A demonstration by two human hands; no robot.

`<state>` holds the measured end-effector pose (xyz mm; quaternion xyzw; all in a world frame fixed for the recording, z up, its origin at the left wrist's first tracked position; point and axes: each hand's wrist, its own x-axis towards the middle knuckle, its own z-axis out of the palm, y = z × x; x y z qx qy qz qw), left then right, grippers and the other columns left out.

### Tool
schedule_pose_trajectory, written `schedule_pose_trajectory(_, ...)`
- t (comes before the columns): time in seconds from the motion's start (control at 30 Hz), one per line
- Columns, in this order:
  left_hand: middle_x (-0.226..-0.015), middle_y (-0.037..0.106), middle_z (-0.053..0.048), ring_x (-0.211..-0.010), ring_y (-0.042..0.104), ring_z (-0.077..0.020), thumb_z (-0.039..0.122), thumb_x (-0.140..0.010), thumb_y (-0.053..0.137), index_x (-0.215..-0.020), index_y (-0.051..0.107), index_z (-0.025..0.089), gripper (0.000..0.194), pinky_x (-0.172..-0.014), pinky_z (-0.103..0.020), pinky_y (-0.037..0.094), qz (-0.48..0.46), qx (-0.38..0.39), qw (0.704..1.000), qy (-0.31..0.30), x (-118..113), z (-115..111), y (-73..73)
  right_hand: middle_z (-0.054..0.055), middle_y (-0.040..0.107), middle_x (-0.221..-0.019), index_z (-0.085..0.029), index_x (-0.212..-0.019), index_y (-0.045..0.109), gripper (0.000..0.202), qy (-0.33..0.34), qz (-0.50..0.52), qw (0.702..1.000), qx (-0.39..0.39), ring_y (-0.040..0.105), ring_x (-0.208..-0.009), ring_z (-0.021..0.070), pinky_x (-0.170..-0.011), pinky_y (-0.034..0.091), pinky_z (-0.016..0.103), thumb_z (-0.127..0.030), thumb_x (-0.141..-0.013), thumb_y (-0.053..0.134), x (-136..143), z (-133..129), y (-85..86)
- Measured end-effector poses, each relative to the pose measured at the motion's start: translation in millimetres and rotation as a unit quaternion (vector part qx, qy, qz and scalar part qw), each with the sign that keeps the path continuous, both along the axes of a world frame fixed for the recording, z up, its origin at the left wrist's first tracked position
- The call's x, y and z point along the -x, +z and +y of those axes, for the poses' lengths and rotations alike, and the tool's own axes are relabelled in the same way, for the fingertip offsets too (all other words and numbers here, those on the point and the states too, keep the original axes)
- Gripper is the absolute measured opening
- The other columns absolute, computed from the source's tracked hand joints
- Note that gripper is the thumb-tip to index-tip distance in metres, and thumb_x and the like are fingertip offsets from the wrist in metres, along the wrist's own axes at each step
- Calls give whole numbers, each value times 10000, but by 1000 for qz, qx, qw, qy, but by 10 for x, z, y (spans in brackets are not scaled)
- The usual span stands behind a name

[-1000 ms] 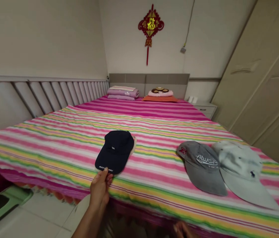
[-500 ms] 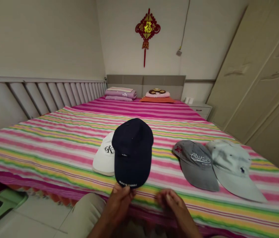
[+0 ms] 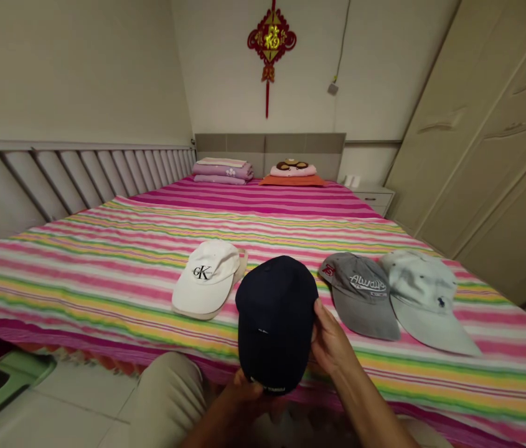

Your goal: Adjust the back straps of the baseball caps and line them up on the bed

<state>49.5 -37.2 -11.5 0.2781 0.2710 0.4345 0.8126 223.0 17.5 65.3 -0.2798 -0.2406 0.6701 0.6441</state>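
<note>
A navy cap (image 3: 276,317) is held up over the bed's near edge, brim toward me. My left hand (image 3: 244,398) grips the brim from below at its left. At the cap's right side, my right hand (image 3: 332,339) has its fingers closed on the edge, some of them hidden behind it. To the left on the bed lies a white cap (image 3: 209,277) with black letters. A grey cap (image 3: 360,295) with white lettering lies to the right, and a pale cap (image 3: 428,302) touches it on its right.
Folded purple bedding (image 3: 223,171) and a pink and orange stack (image 3: 293,175) lie by the headboard (image 3: 267,149). A green stool (image 3: 5,386) stands at the lower left. Rails (image 3: 94,180) line the left side; a nightstand (image 3: 375,199) is at the back right.
The navy cap has moved right and nearer to me, uncovering the white cap. My right hand, free before, has taken hold of the cap's right side. The view has shifted slightly.
</note>
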Motion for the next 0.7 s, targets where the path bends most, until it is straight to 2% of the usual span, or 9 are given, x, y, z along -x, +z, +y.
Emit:
schedule_pose_trajectory(0.1,-1021,641,-113,-1031,541,-288,435,-644,634,-1016,608,160,463,-867,-405,405,-40,-19,999,-6,116,81,60,7,708,-892,-232,-938,659,280,-9,13,999,29,609,-942,198,-933,404,353,-348,-684,670,-58,-43,-68)
schedule_pose_trajectory(0.17,-1025,646,-94,-1069,521,-266,455,-679,598,-1001,616,166,433,-917,-374,376,-36,-26,999,10,189,190,139,4,711,-877,-233,-922,663,270,-19,20,999,43,601,-964,196,-950,391,350,-332,-672,682,-86,-70,-114)
schedule_pose_trajectory(0.3,-970,664,-90,-1009,560,-270,430,-615,668,-963,621,162,441,-901,-366,393,-27,-59,998,27,255,417,357,-1,706,-902,-239,-889,669,254,-20,22,998,48,592,-986,189,-974,370,344,-315,-649,702,-105,-146,-192)
schedule_pose_trajectory(0.43,-880,683,-75,-883,614,-253,294,-538,736,-894,634,156,396,-833,-354,440,-20,-83,996,21,255,532,518,15,701,-914,-233,-838,681,279,70,30,996,56,604,-965,209,-973,370,381,-378,-603,724,-138,-249,-212)
schedule_pose_trajectory(0.57,-666,672,-24,-660,633,-203,191,-449,752,-761,635,160,335,-718,-325,475,-35,-59,998,15,258,557,534,29,694,-926,-234,-773,693,298,117,31,991,50,612,-944,241,-974,360,425,-372,-520,767,-195,-320,-193)
schedule_pose_trajectory(0.7,-616,647,-5,-662,627,-227,129,-390,707,-749,614,178,374,-747,-374,458,-25,-26,997,69,244,536,523,11,702,-879,-268,-731,699,280,92,22,994,51,616,-930,267,-971,349,470,-405,-494,759,-265,-331,-210)
